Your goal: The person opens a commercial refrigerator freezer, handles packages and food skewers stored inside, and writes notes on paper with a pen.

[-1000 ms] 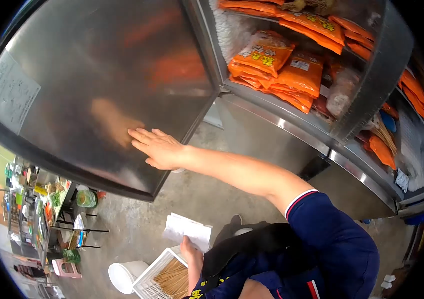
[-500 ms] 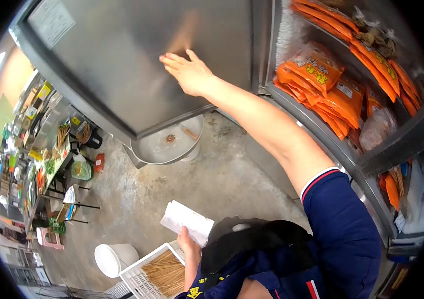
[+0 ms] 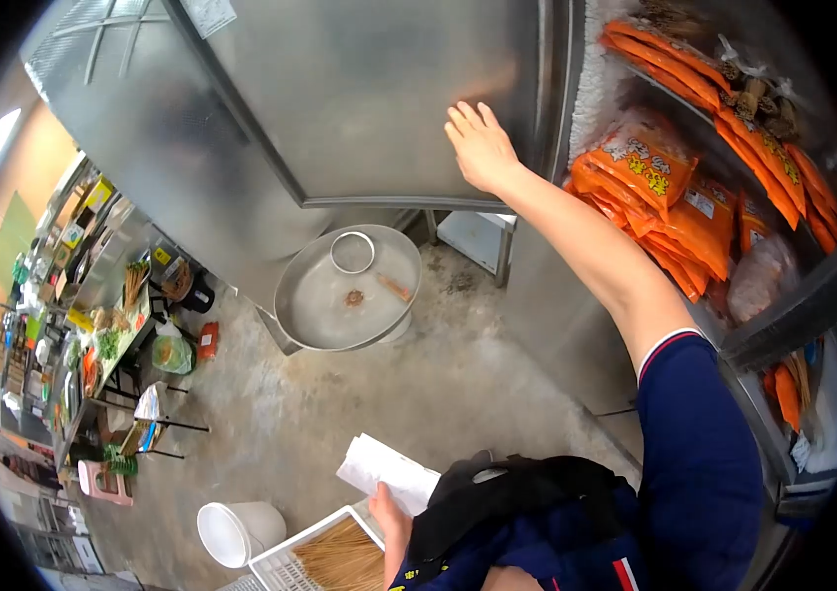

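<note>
My right hand (image 3: 482, 153) is stretched forward with its fingers apart and holds nothing. It is at the inner face of a metal freezer door (image 3: 389, 108); I cannot tell whether the palm touches it. Right of the door, the freezer holds orange printed bags (image 3: 650, 167) stacked on its shelves. Low in the view, my left hand (image 3: 391, 514) grips a folded white paper (image 3: 386, 471), thumb on top. Below that hand is a white plastic basket (image 3: 286, 563) of thin wooden skewers (image 3: 345, 561).
A wide, shallow metal pan (image 3: 290, 310), with a ring and a wooden-handled tool in it, stands beyond the door. A white bucket (image 3: 241, 532) is beside the basket. At the left, a worktable (image 3: 118, 345) carries vegetables, near a pink stool (image 3: 103, 483).
The freezer door has swung away from me, and more of the pan shows below it. My right hand has shifted rightward in view. The paper stays in my left hand.
</note>
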